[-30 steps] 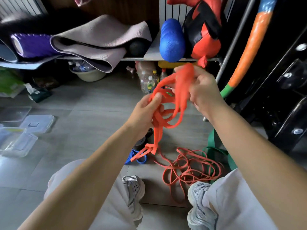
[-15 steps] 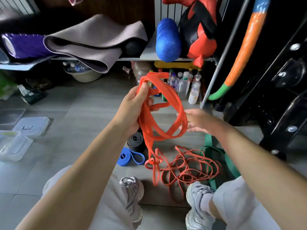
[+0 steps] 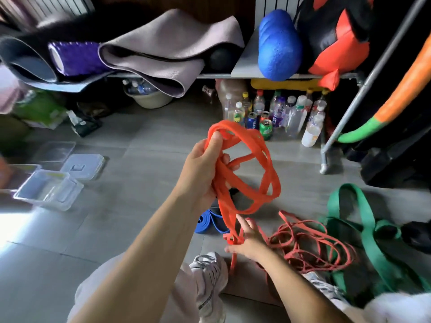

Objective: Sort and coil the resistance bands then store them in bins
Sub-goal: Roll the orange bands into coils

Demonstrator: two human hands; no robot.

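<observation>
1. Centrally, the orange resistance band [image 3: 263, 164] hangs in the air above the floor [image 3: 140, 206], gathered into several loose loops, with a tail dropping down from them.
2. Holding those loops at their left side is the left hand [image 3: 203, 169]; its grip is closed round the gathered strands, thumb on top.
3. Lower and nearer, the right hand [image 3: 249, 241] meets the hanging tail. Its grip is open, fingers spread and fairly straight, and the tail runs between thumb and forefinger.
4. On the floor just right of that hand lies a tangled thin red band [image 3: 310, 243], and further right a wide green band [image 3: 356, 217] lies looped.
5. Left of the tail a blue band [image 3: 210, 223] lies folded; a dark roll beyond it is mostly hidden.
6. Clear plastic bins [image 3: 49, 192] and their lids [image 3: 81, 163] sit on the floor, well apart at the left.
7. Far off, a shelf [image 3: 245, 64] carries a grey mat [image 3: 168, 50], a purple roller [image 3: 74, 57] and a blue foam roller [image 3: 278, 45]; bottles [image 3: 279, 113] stand beneath it.
8. Nearest, two pale shoes [image 3: 210, 276] rest on the floor.
</observation>
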